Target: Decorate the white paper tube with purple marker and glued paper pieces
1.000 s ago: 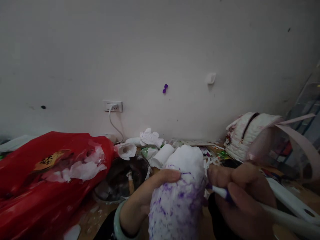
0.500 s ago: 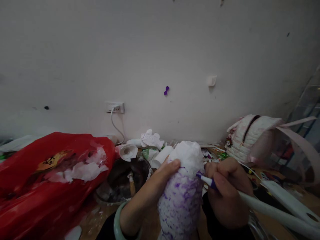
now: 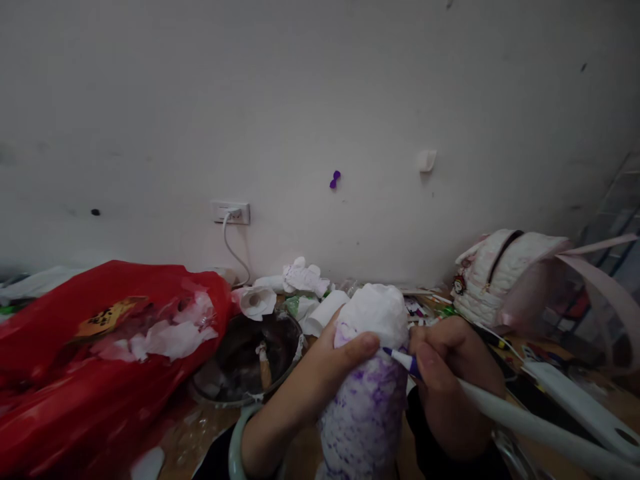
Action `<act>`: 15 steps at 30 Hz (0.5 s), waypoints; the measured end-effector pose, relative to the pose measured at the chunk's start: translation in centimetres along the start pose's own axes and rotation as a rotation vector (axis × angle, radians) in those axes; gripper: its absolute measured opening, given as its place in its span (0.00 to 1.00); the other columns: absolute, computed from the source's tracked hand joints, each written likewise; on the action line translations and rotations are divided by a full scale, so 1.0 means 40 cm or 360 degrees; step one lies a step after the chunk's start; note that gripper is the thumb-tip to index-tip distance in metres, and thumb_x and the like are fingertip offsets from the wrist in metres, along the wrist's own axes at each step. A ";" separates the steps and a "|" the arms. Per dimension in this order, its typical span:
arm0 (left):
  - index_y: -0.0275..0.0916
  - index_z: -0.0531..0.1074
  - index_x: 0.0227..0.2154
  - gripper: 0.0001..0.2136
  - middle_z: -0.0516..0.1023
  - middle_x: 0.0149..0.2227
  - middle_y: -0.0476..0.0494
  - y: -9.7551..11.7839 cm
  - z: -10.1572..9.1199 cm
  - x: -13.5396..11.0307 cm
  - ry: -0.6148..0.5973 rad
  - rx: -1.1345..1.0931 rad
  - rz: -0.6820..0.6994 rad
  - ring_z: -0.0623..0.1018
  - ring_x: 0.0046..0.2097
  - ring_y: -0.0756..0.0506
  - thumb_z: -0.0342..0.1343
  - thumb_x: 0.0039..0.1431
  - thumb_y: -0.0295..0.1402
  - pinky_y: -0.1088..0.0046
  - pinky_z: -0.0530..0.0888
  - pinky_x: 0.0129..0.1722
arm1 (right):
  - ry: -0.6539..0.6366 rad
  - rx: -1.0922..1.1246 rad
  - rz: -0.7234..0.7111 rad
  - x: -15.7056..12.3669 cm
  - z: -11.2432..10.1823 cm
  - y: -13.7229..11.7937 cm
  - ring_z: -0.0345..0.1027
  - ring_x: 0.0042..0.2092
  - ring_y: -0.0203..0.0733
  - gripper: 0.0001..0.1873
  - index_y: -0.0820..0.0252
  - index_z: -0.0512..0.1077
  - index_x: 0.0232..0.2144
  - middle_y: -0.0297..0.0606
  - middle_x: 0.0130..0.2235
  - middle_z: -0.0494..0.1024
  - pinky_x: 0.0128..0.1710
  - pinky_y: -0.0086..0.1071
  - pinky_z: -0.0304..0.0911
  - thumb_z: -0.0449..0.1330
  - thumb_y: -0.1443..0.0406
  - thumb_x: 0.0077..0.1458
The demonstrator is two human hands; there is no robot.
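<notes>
My left hand (image 3: 320, 380) is wrapped round an upright white paper-covered form (image 3: 373, 373) that is stained purple on its lower part and still white at its rounded top. My right hand (image 3: 450, 383) pinches a white marker (image 3: 500, 417) with a purple tip, and that tip touches the form just below the white top, close to my left thumb. A pale green bangle (image 3: 236, 447) sits on my left wrist.
A red plastic bag (image 3: 100, 360) with white paper scraps fills the left. A dark bowl (image 3: 245, 360) stands behind my left hand. Crumpled paper and paper rolls (image 3: 300, 287) lie by the wall. A white quilted bag (image 3: 500, 273) is at the right, a plugged socket (image 3: 230, 213) on the wall.
The form has shifted right and a little away from the camera. My left thumb has slid further across its front. The marker tip has moved onto the form near the thumb.
</notes>
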State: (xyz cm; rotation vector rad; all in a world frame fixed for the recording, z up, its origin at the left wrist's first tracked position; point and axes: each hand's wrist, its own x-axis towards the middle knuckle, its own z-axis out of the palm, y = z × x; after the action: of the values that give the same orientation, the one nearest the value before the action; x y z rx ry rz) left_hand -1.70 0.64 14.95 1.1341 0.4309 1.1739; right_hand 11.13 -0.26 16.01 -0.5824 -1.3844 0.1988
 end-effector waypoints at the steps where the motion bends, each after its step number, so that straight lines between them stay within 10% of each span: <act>1: 0.37 0.63 0.53 0.26 0.75 0.48 0.40 0.000 0.000 -0.001 -0.0007 -0.0024 -0.0023 0.73 0.50 0.39 0.60 0.51 0.39 0.62 0.66 0.51 | 0.0023 0.0031 0.0028 0.001 0.000 -0.002 0.49 0.18 0.29 0.13 0.58 0.55 0.16 0.24 0.16 0.57 0.16 0.24 0.48 0.53 0.71 0.47; 15: 0.34 0.65 0.53 0.29 0.78 0.43 0.36 -0.015 -0.010 -0.004 -0.0159 -0.0554 -0.0390 0.72 0.52 0.36 0.59 0.50 0.45 0.61 0.65 0.52 | -0.0041 0.0380 0.0103 -0.006 -0.008 -0.014 0.47 0.17 0.29 0.14 0.57 0.53 0.17 0.24 0.16 0.54 0.16 0.27 0.45 0.53 0.74 0.47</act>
State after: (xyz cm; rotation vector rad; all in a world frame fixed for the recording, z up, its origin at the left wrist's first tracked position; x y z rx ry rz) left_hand -1.76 0.70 14.23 0.8083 0.2665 0.9295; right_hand 11.26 -0.91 16.07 -0.4265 -1.3439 0.4189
